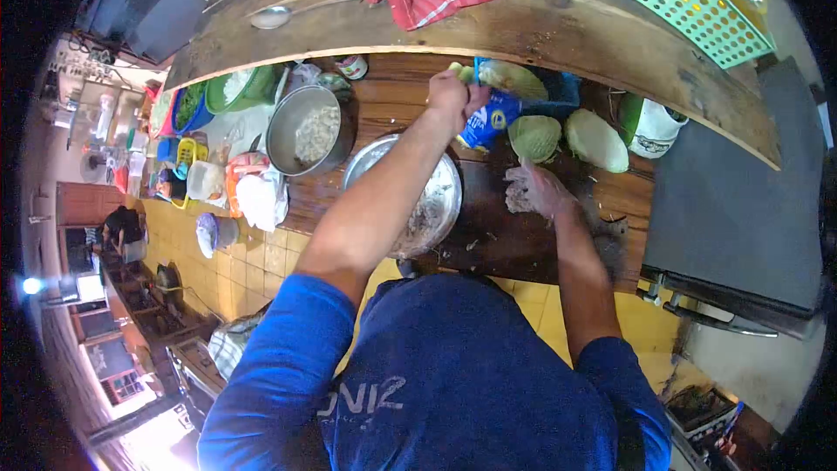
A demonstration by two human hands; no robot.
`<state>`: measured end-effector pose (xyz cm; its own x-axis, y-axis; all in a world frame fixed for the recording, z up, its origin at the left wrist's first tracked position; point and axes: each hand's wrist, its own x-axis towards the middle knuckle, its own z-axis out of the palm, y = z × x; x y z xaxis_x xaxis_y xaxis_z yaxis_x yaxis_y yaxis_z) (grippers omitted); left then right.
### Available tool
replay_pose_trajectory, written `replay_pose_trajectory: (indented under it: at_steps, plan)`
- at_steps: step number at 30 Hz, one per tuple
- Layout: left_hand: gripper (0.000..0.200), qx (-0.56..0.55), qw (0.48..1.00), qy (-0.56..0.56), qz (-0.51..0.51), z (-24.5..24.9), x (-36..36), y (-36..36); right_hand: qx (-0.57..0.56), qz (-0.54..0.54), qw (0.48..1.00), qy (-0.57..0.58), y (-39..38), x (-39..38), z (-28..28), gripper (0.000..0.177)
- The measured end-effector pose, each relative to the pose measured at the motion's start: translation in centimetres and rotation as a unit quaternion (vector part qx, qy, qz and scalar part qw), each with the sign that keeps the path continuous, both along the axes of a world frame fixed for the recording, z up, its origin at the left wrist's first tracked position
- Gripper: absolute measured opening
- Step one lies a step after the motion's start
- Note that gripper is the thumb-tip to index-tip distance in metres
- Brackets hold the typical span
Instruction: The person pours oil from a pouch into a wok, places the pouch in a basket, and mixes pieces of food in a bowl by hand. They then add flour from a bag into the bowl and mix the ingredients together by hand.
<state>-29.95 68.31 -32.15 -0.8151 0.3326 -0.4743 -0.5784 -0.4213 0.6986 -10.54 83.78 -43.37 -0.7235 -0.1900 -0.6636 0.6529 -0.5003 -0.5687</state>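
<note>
left hand: on my feed it's out past the bowl; fingers closed round the edge of a pale green cabbage leaf; leaf is up off the table, just over a blue printed packet
right hand: lying on the dark wooden tabletop; fingers loosely spread, gripping nothing; looks pale, coated or thinly gloved, can't tell which
bowl: round steel bowl of greyish minced mix, under the left forearm, between the two arms
cabbage: cut cabbage halves just beyond the right hand
step: I'd say pulling a single leaf free
next move: calls for a soft pinch so the leaf doesn't tear; forearm kept clear of the bowl rim
</note>
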Motion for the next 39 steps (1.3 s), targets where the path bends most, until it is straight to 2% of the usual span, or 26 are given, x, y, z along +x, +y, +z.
replay_pose_trajectory:
  at_steps: [2, 4, 6, 8, 9, 10, 11, 12, 13, 14, 16, 18, 19, 20, 22, 23, 25, 26, 28, 29, 30, 32, 34, 36, 38, 39]
  plan:
    - [0.023, -0.062, 0.998, -0.006, 0.009, 1.3, -1.1, 0.4, 0.003, 0.013, 1.0, 0.006, -0.4, 1.3, 2.0, 0.057]
    - [0.027, -0.126, 0.982, 0.042, -0.135, 3.0, -2.6, 0.1, 0.003, 0.012, 0.999, 0.034, -1.9, 2.2, 4.3, 0.052]
    - [0.031, -0.171, 0.962, 0.068, -0.201, 1.3, -5.8, -1.6, -0.001, 0.012, 0.998, 0.063, -4.3, 1.8, 5.4, 0.046]
    - [0.031, -0.223, 0.931, 0.14, -0.253, 5.1, -4.8, -4.9, 0.116, 0.03, 0.972, 0.202, -7.1, 1.2, 5.7, 0.04]
    - [0.035, -0.178, 0.938, 0.149, -0.256, 5.2, -4.6, -7.1, 0.23, 0.071, 0.92, 0.31, -8.6, 0.6, 3.6, 0.034]
    - [0.038, -0.168, 0.947, 0.156, -0.224, 6.2, -2.9, -9.4, 0.454, 0.092, 0.738, 0.491, -10.4, 0.0, 3.0, 0.029]
    - [0.039, -0.179, 0.947, 0.178, -0.197, 7.0, -0.8, -11.7, 0.361, 0.163, 0.808, 0.436, -12.5, -0.7, 5.4, 0.032]
    - [0.04, -0.179, 0.956, 0.157, -0.173, 6.4, 0.8, -14.5, 0.297, 0.166, 0.823, 0.455, -14.9, -1.1, 1.8, 0.034]
    - [0.04, -0.184, 0.962, 0.15, -0.132, 5.4, 2.8, -17.2, 0.333, 0.177, 0.768, 0.519, -16.8, -2.0, 2.6, 0.035]
    - [0.038, -0.204, 0.964, 0.139, -0.095, 3.6, 4.9, -20.6, 0.448, 0.298, 0.716, 0.444, -19.4, -3.5, 1.7, 0.042]
    - [0.034, -0.163, 0.98, 0.114, -0.01, -1.7, 9.3, -27.0, 0.514, 0.415, 0.655, 0.367, -21.5, -5.4, 4.2, 0.057]
    - [0.031, -0.195, 0.981, 0.007, 0.02, -4.5, 14.8, -32.1, 0.554, 0.444, 0.63, 0.313, -23.0, -6.0, 6.8, 0.064]
    - [0.031, -0.267, 0.963, 0.017, 0.019, -5.6, 17.1, -34.0, 0.598, 0.46, 0.605, 0.254, -23.8, -6.4, 7.3, 0.071]
    - [0.032, -0.315, 0.947, -0.065, 0.014, -7.0, 20.3, -36.3, 0.653, 0.467, 0.538, 0.257, -25.8, -7.3, 3.7, 0.081]
    - [0.033, -0.29, 0.954, -0.079, -0.005, -7.5, 22.0, -37.3, 0.659, 0.254, 0.647, 0.287, -26.2, -8.3, -11.6, 0.069]
    - [0.033, -0.277, 0.957, -0.088, 0.016, -7.9, 22.5, -37.6, 0.66, 0.274, 0.633, 0.298, -26.1, -8.5, -8.4, 0.069]
    - [0.037, -0.221, 0.975, -0.029, 0.009, -9.1, 22.5, -37.9, 0.556, 0.351, 0.665, 0.354, -25.5, -9.5, -1.0, 0.052]
    - [0.042, -0.231, 0.972, -0.012, -0.029, -9.5, 22.2, -38.2, 0.56, 0.368, 0.651, 0.355, -25.3, -9.7, 0.1, 0.052]
    - [0.047, -0.241, 0.968, 0.005, -0.068, -8.4, 21.7, -37.9, 0.512, 0.308, 0.716, 0.361, -24.8, -9.9, 2.0, 0.04]
    - [0.047, -0.227, 0.972, 0.001, -0.062, -8.9, 21.5, -37.8, 0.496, 0.292, 0.736, 0.355, -24.9, -9.6, 3.9, 0.043]
    - [0.051, -0.232, 0.969, 0.026, -0.085, -9.3, 21.2, -37.6, 0.579, 0.354, 0.643, 0.354, -23.6, -10.7, 2.9, 0.043]
    - [0.056, -0.225, 0.967, 0.051, -0.106, -11.0, 20.7, -37.0, 0.493, 0.345, 0.694, 0.395, -24.5, -10.3, 7.3, 0.044]
    - [0.062, -0.403, 0.895, 0.136, -0.135, -12.7, 20.3, -35.7, 0.527, 0.333, 0.68, 0.385, -25.2, -9.8, 8.1, 0.044]
    - [0.063, -0.349, 0.915, 0.166, -0.119, -13.3, 20.2, -35.2, 0.556, 0.32, 0.668, 0.377, -25.6, -9.8, 8.5, 0.044]
    - [0.065, -0.302, 0.927, 0.197, -0.103, -14.5, 19.9, -34.8, 0.644, 0.391, 0.571, 0.328, -25.7, -10.6, 8.3, 0.031]
    - [0.064, -0.342, 0.914, 0.186, -0.117, -15.8, 19.9, -34.2, 0.632, 0.361, 0.598, 0.336, -24.9, -10.6, 7.2, 0.029]
